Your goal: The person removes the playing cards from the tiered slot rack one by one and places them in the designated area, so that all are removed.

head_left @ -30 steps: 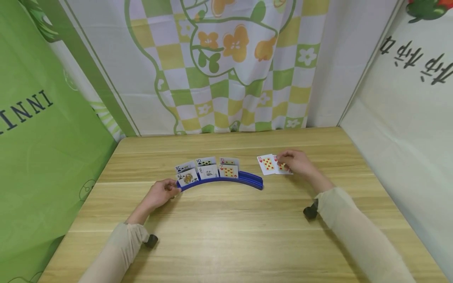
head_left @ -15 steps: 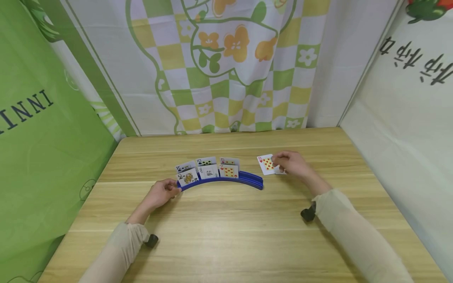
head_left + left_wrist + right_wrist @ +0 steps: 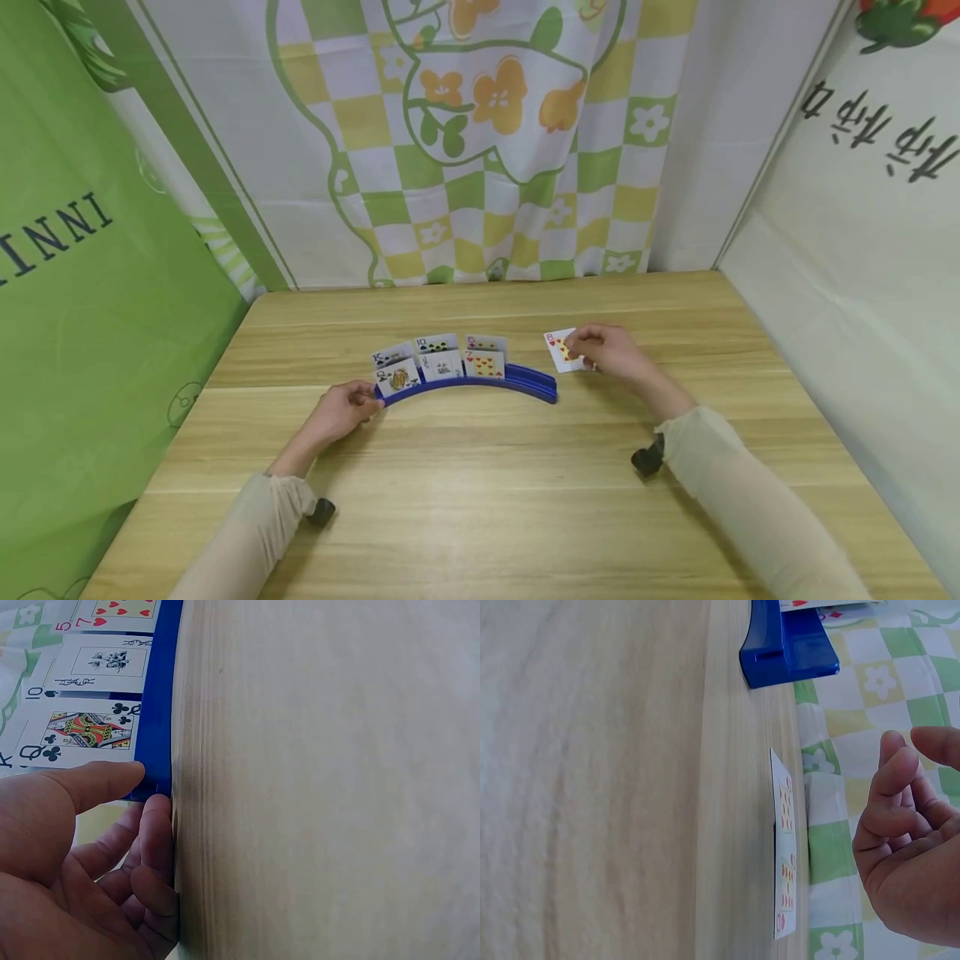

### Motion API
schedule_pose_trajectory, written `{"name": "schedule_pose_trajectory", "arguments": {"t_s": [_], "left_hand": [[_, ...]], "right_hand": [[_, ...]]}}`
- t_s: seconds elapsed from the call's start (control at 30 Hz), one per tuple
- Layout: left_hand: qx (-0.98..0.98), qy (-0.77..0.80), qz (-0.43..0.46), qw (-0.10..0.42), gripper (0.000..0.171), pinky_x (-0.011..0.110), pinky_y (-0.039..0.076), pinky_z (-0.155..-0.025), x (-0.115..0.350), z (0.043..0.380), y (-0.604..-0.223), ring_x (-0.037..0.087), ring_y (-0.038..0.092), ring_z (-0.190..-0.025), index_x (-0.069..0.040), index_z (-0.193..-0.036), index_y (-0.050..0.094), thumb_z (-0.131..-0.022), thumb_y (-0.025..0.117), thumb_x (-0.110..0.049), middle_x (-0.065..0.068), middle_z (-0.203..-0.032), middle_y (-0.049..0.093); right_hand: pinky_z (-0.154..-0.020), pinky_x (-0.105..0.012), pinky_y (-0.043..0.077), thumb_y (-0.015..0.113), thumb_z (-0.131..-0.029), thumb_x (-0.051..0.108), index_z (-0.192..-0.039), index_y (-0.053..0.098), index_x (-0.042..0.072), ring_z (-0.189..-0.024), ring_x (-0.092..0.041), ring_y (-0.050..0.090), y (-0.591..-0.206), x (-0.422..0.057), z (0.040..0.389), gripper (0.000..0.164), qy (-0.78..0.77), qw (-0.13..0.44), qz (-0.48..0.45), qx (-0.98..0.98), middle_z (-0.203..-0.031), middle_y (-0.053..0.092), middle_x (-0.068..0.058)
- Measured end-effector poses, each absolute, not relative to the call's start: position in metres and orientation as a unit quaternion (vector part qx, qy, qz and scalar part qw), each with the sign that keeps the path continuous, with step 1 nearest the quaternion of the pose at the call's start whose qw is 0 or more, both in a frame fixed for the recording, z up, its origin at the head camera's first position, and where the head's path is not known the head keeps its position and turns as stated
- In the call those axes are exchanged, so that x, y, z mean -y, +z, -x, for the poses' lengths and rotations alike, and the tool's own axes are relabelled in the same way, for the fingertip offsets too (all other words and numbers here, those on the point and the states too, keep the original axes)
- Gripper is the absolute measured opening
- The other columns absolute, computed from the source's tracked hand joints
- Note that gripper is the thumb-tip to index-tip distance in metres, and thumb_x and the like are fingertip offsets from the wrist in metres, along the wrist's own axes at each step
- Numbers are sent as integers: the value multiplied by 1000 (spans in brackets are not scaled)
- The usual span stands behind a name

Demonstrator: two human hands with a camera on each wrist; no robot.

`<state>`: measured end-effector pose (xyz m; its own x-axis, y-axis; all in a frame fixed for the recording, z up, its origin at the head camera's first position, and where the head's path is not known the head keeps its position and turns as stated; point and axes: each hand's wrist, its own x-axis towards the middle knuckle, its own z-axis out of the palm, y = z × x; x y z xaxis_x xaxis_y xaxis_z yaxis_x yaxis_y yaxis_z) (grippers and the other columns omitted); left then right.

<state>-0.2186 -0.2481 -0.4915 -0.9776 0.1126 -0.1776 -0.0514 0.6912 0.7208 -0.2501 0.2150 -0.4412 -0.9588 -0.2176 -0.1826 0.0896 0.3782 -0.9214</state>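
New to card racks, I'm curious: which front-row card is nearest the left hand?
The queen of clubs, at the end of the rack that the left hand grips; the joker and seven of hearts stand farther along.

Rack [image 3: 532, 382] blue; eight-of-hearts card [image 3: 557, 352] white, red-pipped; curtain [image 3: 491, 187] green-yellow-white checked; table [image 3: 495, 483] yellowish, wood-grained.
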Motion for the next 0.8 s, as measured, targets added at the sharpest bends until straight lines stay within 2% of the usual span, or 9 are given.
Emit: {"name": "schedule_pose_trajectory", "arguments": {"t_s": [0.3, 0.6, 0.8], "left_hand": [[-914, 392, -15, 104, 33, 27, 47, -64, 248, 218, -493, 16, 60, -74, 1, -116, 64, -91, 70, -18, 12, -94, 72], [-914, 391, -22, 101, 33, 27, 48, -65, 248, 218, -491, 16, 61, -74, 2, -116, 64, -91, 70, -18, 13, -94, 72], [-913, 394, -21, 103, 33, 27, 48, -64, 249, 219, -492, 16, 61, -74, 3, -116, 63, -91, 70, -18, 14, -95, 72]], "right_hand": [[-63, -25, 47, 58, -100, 21, -120, 60, -6, -73, -16, 56, -447, -207, 247, 33, -564, 147, 51, -811, -97, 68, -14], [-64, -26, 49, 59, -99, 17, -119, 60, -8, -74, -12, 58, -444, -197, 241, 31, -557, 137, 67, -816, -104, 69, -23], [-62, -29, 48, 60, -100, 20, -119, 61, -6, -71, -16, 55, -442, -190, 238, 32, -550, 129, 82, -821, -101, 69, -21]]}}
